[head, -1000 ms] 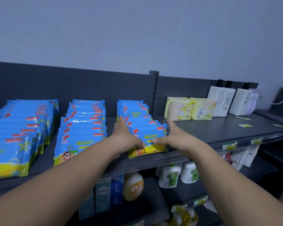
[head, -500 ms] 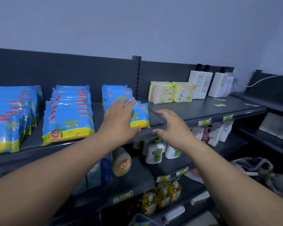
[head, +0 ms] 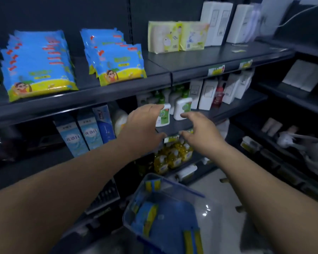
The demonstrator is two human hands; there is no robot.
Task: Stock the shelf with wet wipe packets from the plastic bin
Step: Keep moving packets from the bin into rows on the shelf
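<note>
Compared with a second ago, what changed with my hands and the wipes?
The left hand and right hand let go of the front wipe packet and dropped from the shelf toward the plastic bin, open and empty. The packet rows stayed put.

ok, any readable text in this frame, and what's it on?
None reads cleanly.
Wipe packets: print blurred.
Blue cartons: three characters, too blurred to read.
White bottles: green logo, illegible.
Shelf tags: too small.
White boxes: label too small.
</note>
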